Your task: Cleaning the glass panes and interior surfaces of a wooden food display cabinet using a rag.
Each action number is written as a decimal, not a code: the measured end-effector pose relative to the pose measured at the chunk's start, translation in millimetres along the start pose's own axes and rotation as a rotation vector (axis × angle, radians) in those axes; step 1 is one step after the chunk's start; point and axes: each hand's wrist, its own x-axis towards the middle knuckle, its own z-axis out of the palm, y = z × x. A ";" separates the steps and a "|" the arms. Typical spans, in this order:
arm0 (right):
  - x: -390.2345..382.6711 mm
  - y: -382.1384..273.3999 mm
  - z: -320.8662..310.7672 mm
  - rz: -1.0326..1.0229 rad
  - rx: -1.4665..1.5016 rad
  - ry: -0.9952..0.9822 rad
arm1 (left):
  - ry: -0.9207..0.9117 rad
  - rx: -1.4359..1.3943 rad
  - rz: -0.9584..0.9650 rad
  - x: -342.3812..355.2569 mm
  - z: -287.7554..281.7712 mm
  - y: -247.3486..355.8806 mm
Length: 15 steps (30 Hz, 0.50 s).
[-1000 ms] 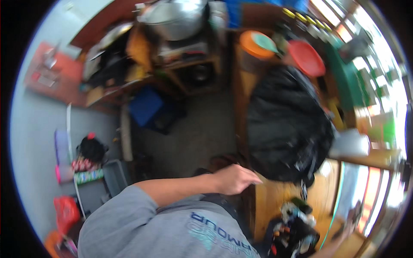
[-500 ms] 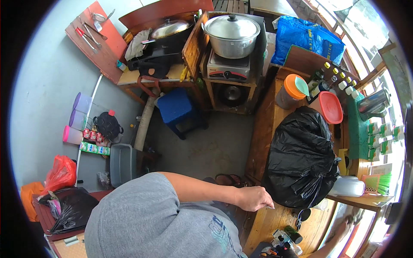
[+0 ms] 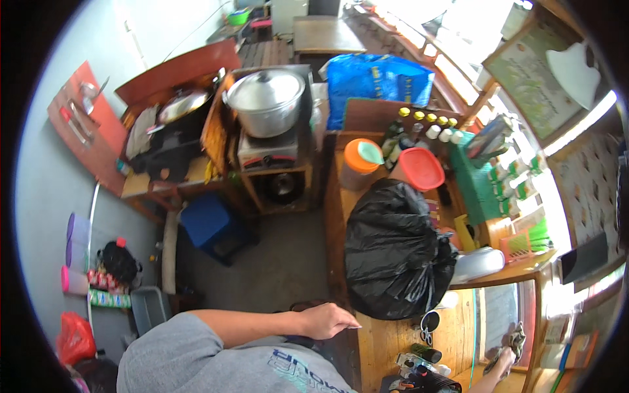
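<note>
Far left, a red plastic bag [image 3: 75, 337] is hanging low by the wall, a grey tub [image 3: 148, 309] sitting just right of it. A blue stool [image 3: 213, 219] is standing on the floor [image 3: 288, 262]. Farther off, a lidded metal pot [image 3: 265, 101] is resting on a stove [image 3: 268, 154]. Left hand [image 3: 327, 321] is hovering at the near left edge of the wooden tabletop [image 3: 383, 337], fingers bending together; can't tell if it's pinching anything. Big black bag [image 3: 386, 255] is slumping on the tabletop, just beyond that hand. Behind it, an orange-lidded container [image 3: 360, 167] and a red-lidded container [image 3: 421, 170] are standing, dark bottles [image 3: 393, 141] rising near them. Scissors [image 3: 426, 335] are lying right of the bag, near side. A clear plastic box [image 3: 478, 264] is sitting farther right. Near right, the right hand [image 3: 505, 360] is gripping a crumpled cloth [image 3: 516, 340], which is lying over a glass pane [image 3: 496, 311]. An orange basket [image 3: 516, 246] is standing beyond the pane.
</note>
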 end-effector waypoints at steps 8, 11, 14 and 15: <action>-34.4 -178.2 -3.1 -0.359 0.080 0.040 | -0.130 -0.002 -0.001 21.4 0.0 18.3; -87.0 -234.4 -12.5 -0.485 0.278 -0.043 | -0.157 0.000 0.019 27.1 2.1 20.3; -129.6 -222.5 -37.9 -0.598 0.289 -0.079 | -0.189 -0.011 0.051 39.0 3.2 26.7; -141.6 -214.9 -40.6 -0.662 0.246 -0.059 | -0.181 -0.013 0.040 40.2 4.6 30.1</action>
